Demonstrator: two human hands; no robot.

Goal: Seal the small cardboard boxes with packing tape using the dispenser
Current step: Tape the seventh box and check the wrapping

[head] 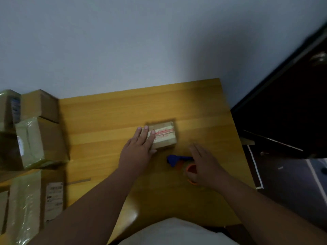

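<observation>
Nearest the camera, both bare forearms reach out over the yellow wooden table (109, 110). On the right, the right hand (203, 161) hovers with fingers spread and loose, gripping nothing, just above the blue-and-orange plastic tape dispenser (178, 160), which lies on the table close to the near right edge. Part of the dispenser is hidden under that hand, so the handle's exact lie is hard to read; the orange roll core peeks out beside the palm. My guess is it's light and rigid, best taken round the handle, keeping clear of the cutter end.

A little farther out, the left hand (139, 144) lies flat with straight fingers on the left end of the small brown cardboard box (163, 135), pressing rather than gripping. That box sits mid-table, just beyond the dispenser, and already wears a pale strip of tape with red print along its top. It looks light and fairly stiff, likely to skid on the smooth wood, so pinning it down from above seems the sensible hold.

Farther left, a heap of taped brown cardboard parcels (39, 138) crowds the table's edge, well apart from the hands.
</observation>
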